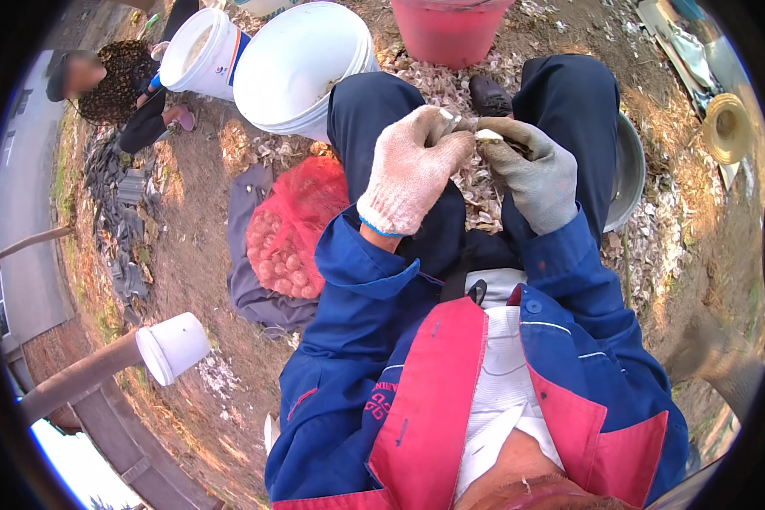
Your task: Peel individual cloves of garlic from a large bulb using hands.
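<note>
My left hand (pixel 414 166), in a whitish knit glove, is raised between my knees with thumb and fingers pinched around a small pale piece (pixel 449 121). What that piece is, I cannot tell. Close beside it, my right hand (pixel 535 169) wears a grey coated glove and grips a peeled-looking white garlic clove (pixel 488 135) at its fingertips. The fingertips of both hands nearly meet. Beneath them, dry garlic skins (pixel 481 197) cover the ground. Left of my knee lies a red mesh bag (pixel 293 236) of garlic bulbs on a dark cloth (pixel 245 191).
A large white bucket (pixel 299 57) stands by my left knee, with another white bucket (pixel 194 54) beyond. Ahead is a pink bucket (pixel 452 32). A metal basin (pixel 628 172) sits by my right leg. A person (pixel 118 83) is at far left; a straw hat (pixel 727 127) lies right.
</note>
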The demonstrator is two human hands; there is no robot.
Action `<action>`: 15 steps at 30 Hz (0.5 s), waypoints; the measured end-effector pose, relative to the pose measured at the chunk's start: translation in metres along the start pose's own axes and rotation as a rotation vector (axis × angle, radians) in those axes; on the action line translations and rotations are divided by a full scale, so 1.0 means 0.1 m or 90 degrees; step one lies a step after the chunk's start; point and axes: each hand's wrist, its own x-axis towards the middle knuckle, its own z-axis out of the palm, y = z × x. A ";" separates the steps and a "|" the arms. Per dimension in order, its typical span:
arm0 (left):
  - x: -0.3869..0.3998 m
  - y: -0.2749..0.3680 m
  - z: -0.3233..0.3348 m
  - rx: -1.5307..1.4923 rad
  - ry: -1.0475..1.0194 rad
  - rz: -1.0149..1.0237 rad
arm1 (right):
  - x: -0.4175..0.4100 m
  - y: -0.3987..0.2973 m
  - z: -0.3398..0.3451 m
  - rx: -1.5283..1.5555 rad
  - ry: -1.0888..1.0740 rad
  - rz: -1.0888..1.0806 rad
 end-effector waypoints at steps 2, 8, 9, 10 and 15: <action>-0.01 0.06 -0.06 0.057 -0.034 -0.001 | 0.03 0.01 -0.04 -0.002 0.005 0.032; -0.04 0.05 -0.19 0.037 -0.094 0.061 | 0.02 0.04 -0.05 -0.063 0.015 -0.063; -0.06 0.05 -0.18 0.100 -0.070 0.083 | 0.02 0.04 -0.03 -0.071 0.011 -0.082; -0.06 0.05 -0.17 0.163 -0.048 0.105 | 0.01 0.05 -0.03 -0.069 0.013 -0.077; -0.08 0.05 -0.14 0.186 -0.051 0.133 | -0.02 0.08 -0.02 -0.088 -0.009 -0.113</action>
